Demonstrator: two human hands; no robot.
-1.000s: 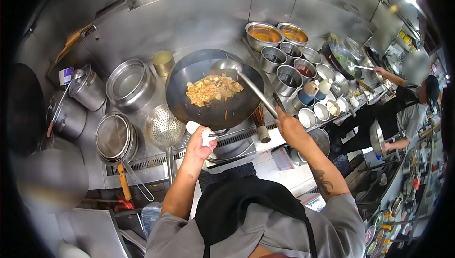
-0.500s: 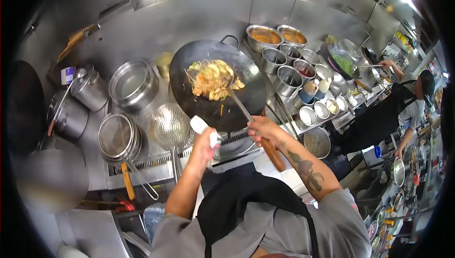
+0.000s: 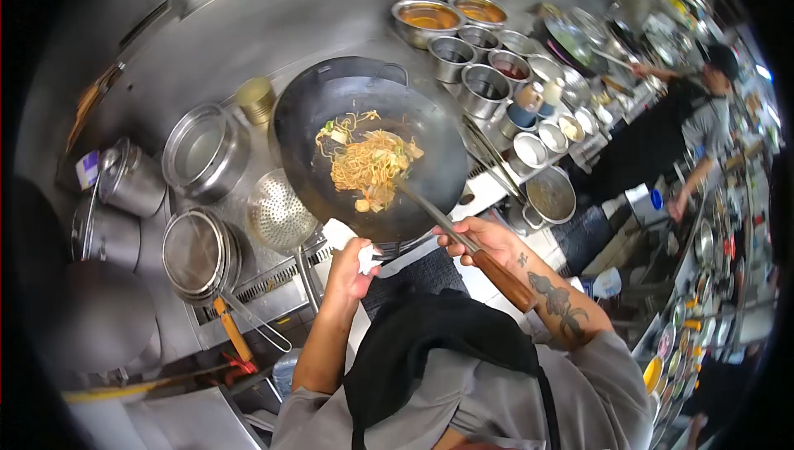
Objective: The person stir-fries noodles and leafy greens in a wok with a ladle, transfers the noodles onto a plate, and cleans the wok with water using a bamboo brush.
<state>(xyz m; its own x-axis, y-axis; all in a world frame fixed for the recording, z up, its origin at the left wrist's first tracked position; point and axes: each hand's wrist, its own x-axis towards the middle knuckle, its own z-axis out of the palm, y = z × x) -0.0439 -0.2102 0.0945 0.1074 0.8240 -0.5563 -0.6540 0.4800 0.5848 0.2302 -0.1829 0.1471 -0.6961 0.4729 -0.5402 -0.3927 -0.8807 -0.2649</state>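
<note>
A large black wok (image 3: 289,119) holds fried noodles (image 3: 368,160) mixed with pale chunks and bits of green. My left hand (image 3: 354,272) is closed on a folded white cloth (image 3: 337,233) at the wok's near rim, by the near loop handle. My right hand (image 3: 484,239) grips a ladle (image 3: 438,214) with a metal shaft and a wooden handle end. The ladle's head sits at the right side of the noodles, mostly hidden by them.
Left of the wok are a perforated skimmer (image 3: 281,210), stacked strainers (image 3: 194,256) and a metal pot (image 3: 201,152). To the right stand sauce containers (image 3: 485,90), squeeze bottles (image 3: 526,102) and a pot (image 3: 550,195). Another person (image 3: 703,123) works at far right.
The wok is tilted differently, and the noodles have turned over and spread. My right hand with the ladle has moved slightly right and down. The view has shifted.
</note>
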